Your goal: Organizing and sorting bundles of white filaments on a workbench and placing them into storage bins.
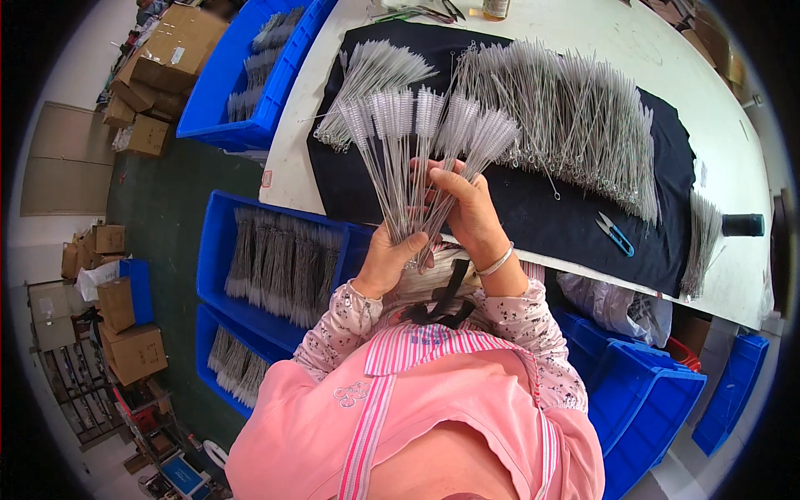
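Note:
A fanned bunch of thin wire straw brushes (392, 121) with pale bristle heads stands upright before me, split into several clusters. My left hand (385, 260) is closed round the lower wire ends, its thumb lying across them. Higher up, my right hand (473, 212) is closed on the wires at the right side, with thumb and fingers among the stems; some fingertips are hidden behind them. Just beyond lies a loose pile of similar brushes (379, 71) on a black cloth (533, 208). A broad, dense row of brushes (558, 117) covers the cloth to the right.
Blue-handled thread snips (615, 234) lie on the cloth near the white table's (725, 167) front edge. More brushes (702, 242) and a dark cylinder (742, 225) sit at far right. Blue crates (218, 258) filled with brushes stand left; stacked blue crates (642, 400) stand right.

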Available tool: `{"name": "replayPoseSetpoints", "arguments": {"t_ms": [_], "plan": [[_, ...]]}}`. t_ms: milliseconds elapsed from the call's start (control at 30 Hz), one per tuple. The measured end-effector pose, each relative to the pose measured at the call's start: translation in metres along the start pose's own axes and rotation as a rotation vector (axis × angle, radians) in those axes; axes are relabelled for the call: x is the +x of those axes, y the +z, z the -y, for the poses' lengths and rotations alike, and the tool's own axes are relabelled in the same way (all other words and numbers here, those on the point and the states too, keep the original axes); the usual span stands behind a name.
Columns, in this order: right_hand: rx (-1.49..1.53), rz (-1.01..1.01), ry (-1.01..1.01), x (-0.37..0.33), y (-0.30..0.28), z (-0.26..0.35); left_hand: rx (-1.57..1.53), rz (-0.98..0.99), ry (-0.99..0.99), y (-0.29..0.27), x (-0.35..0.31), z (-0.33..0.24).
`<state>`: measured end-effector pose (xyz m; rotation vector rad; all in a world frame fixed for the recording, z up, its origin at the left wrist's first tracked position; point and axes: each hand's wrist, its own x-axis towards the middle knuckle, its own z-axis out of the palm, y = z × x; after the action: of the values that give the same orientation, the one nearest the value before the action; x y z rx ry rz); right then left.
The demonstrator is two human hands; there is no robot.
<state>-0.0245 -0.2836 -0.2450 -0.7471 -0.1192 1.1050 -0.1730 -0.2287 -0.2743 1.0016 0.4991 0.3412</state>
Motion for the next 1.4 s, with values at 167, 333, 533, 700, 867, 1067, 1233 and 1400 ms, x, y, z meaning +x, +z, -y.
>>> {"name": "replayPoseSetpoints", "arguments": {"t_ms": [167,333,533,700,867,1067,1233,1400], "plan": [[-0.038,0.005,-0.016,0.002,-0.005,-0.004,0.081,-0.012,-0.031,0.000,-0.001,-0.001],[-0.021,0.032,0.102,0.006,-0.010,-0.002,0.161,0.131,-0.028,-0.002,-0.002,-0.002],[-0.094,0.029,0.118,0.003,-0.018,-0.003,0.067,0.257,-0.102,-0.004,-0.004,-0.005],[-0.030,-0.005,-0.076,0.004,-0.021,-0.010,0.050,0.177,-0.013,0.004,-0.002,-0.002],[0.059,0.189,0.047,-0.004,-0.015,-0.006,0.354,0.234,-0.079,-0.008,-0.003,-0.003],[0.032,0.358,0.207,-0.005,-0.018,-0.020,0.535,0.630,-0.177,-0.030,0.012,-0.008],[0.299,0.163,0.318,0.000,-0.009,-0.011,1.313,0.074,0.295,-0.039,0.068,-0.100],[0.273,0.097,0.300,0.008,-0.010,-0.023,2.040,-0.593,0.575,-0.073,0.151,-0.111]]}}
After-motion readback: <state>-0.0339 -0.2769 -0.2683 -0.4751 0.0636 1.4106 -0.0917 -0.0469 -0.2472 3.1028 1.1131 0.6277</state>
